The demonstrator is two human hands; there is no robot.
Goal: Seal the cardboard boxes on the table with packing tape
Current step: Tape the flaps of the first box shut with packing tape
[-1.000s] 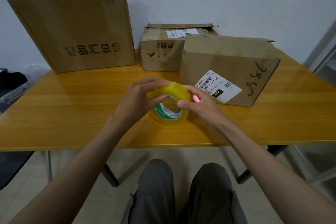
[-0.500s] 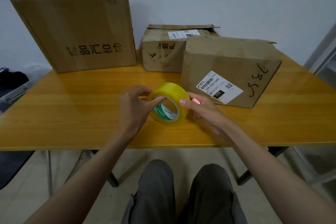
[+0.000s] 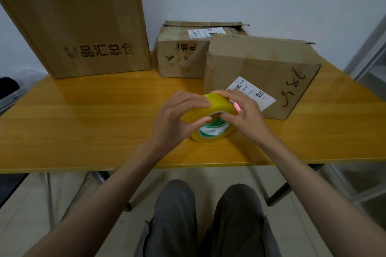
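A yellow roll of packing tape (image 3: 211, 120) with a green-and-white core is held just above the wooden table (image 3: 100, 123), near its front edge. My left hand (image 3: 177, 119) grips the roll from the left, fingers over the top and thumb at the core. My right hand (image 3: 243, 115) holds it from the right, fingers curled over the top and thumb at the core. Three cardboard boxes stand behind: a large one (image 3: 79, 25) at the back left, a small one (image 3: 183, 52) in the middle, and a medium one (image 3: 271, 69) with a white label just behind the roll.
A white wall rises behind the boxes. A metal frame (image 3: 367, 52) stands at the right edge of the table. A dark object (image 3: 8, 87) lies off the table's left side. My knees (image 3: 208, 215) are under the front edge.
The roll has tipped from standing on edge to tilted with its top toward the boxes. Both hands have closed over its top, and the right fingers now curl over the rim.
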